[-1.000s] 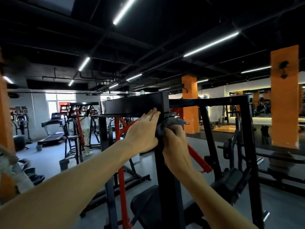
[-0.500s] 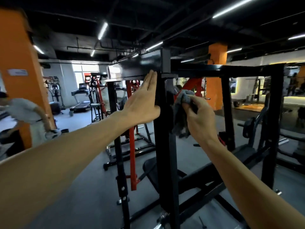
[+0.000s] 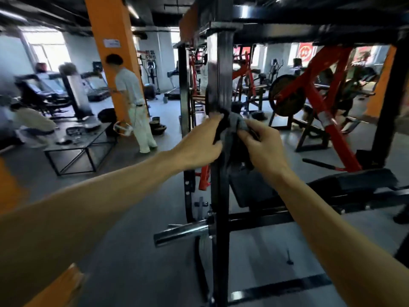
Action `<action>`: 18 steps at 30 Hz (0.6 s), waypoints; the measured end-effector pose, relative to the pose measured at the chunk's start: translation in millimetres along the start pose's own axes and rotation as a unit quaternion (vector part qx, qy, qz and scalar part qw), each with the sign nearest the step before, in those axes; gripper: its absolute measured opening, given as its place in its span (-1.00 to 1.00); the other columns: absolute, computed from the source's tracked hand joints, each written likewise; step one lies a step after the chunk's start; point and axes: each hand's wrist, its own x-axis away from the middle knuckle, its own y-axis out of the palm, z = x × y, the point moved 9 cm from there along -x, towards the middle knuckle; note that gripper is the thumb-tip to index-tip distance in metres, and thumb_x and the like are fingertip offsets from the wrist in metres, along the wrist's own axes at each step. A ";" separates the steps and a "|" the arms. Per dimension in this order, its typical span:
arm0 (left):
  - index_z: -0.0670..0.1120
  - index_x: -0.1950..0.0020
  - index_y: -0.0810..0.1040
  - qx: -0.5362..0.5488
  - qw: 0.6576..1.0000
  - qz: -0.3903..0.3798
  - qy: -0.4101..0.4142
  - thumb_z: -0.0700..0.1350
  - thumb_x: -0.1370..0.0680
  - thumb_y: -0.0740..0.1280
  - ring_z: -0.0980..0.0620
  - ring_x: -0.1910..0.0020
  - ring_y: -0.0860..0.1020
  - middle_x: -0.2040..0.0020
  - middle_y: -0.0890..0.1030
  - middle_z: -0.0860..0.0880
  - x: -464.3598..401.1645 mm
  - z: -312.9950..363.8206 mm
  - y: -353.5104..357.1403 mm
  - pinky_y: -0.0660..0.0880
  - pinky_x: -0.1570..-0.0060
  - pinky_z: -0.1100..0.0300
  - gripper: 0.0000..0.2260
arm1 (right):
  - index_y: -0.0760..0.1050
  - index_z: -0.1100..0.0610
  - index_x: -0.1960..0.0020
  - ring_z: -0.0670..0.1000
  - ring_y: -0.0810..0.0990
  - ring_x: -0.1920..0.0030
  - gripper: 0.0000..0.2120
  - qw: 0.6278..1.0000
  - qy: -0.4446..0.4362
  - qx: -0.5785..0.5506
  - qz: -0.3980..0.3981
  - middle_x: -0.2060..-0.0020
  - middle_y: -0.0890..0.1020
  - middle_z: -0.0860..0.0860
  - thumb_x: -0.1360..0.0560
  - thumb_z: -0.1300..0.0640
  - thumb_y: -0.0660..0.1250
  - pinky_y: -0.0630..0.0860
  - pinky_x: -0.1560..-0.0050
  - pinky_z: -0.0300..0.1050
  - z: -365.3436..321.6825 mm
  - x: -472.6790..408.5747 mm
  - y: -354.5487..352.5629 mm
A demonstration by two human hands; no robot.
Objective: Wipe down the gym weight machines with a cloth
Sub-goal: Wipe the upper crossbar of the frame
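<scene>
A black steel upright post (image 3: 223, 69) of a weight machine stands right in front of me, under a black top beam. A grey cloth (image 3: 234, 127) is wrapped against the post at mid height. My left hand (image 3: 199, 145) grips the cloth's left side against the post. My right hand (image 3: 263, 147) pinches the cloth's right side, fingers curled over it. Part of the cloth hangs down between my hands. A chrome weight peg (image 3: 181, 232) sticks out left from the post near the floor.
A black padded bench (image 3: 345, 185) lies to the right behind the post. Red lever arms (image 3: 318, 89) with a weight plate stand beyond. A person (image 3: 135, 100) stands at left by an orange pillar (image 3: 110, 41), beside a low black table (image 3: 88, 140).
Both hands slid down the post from just under the top beam to mid height. My left hand, flat on the post before, now grips the cloth. The view tilted downward.
</scene>
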 end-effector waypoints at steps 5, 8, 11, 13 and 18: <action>-0.16 -0.25 0.58 0.329 0.922 -0.035 -0.199 0.18 -0.65 0.25 -0.10 -0.08 0.68 -0.13 0.70 -0.13 22.1 -24.0 16.2 0.61 -0.16 -0.08 -0.57 | 0.61 0.09 -0.26 -0.01 0.67 -0.17 -0.65 0.985 0.034 -0.135 -0.105 -0.10 0.71 0.01 -0.57 0.40 0.30 0.60 -0.19 -0.06 7.5 6.8 18.8; -0.23 -0.20 0.60 0.396 0.890 -0.060 -0.217 0.12 -0.59 0.37 -0.12 -0.09 0.69 -0.09 0.71 -0.17 31.2 -22.3 10.2 0.65 -0.07 -0.04 -0.57 | 0.55 0.04 -0.31 -0.03 0.64 -0.21 -0.55 0.980 0.044 -0.124 -0.150 -0.17 0.68 -0.02 -0.53 0.42 0.37 0.60 -0.22 -0.05 2.5 6.7 24.4; -0.11 -0.15 0.61 0.380 0.903 -0.040 -0.197 -0.11 -0.59 0.43 -0.05 -0.08 0.70 -0.11 0.70 -0.15 30.1 -27.9 -4.0 0.66 -0.02 0.02 -0.84 | 0.43 0.03 -0.41 -0.04 0.65 -0.18 -0.42 0.984 0.049 -0.040 -0.167 -0.20 0.63 -0.01 -0.46 0.29 0.52 0.62 -0.19 -0.03 -1.7 0.7 24.0; -0.02 -0.19 0.61 0.382 0.908 -0.035 -0.171 -0.23 -0.59 0.41 -0.01 -0.13 0.68 -0.16 0.69 -0.09 28.8 -29.1 -10.1 0.65 -0.04 0.05 -0.79 | 0.40 0.04 -0.43 -0.08 0.66 -0.13 -0.37 0.983 0.067 0.001 -0.173 -0.19 0.61 -0.04 -0.44 0.24 0.55 0.63 -0.16 -0.06 -4.2 -4.6 19.5; -0.05 -0.28 0.57 0.342 0.931 0.005 -0.124 -0.26 -0.59 0.41 0.05 -0.15 0.66 -0.11 0.71 -0.03 28.9 -24.6 -26.7 0.58 -0.24 0.01 -0.72 | 0.64 0.05 -0.14 -0.02 0.66 -0.07 -0.72 0.970 0.090 0.000 -0.225 -0.03 0.68 -0.01 -0.56 0.33 0.29 0.60 -0.09 -0.08 -13.5 -10.5 21.1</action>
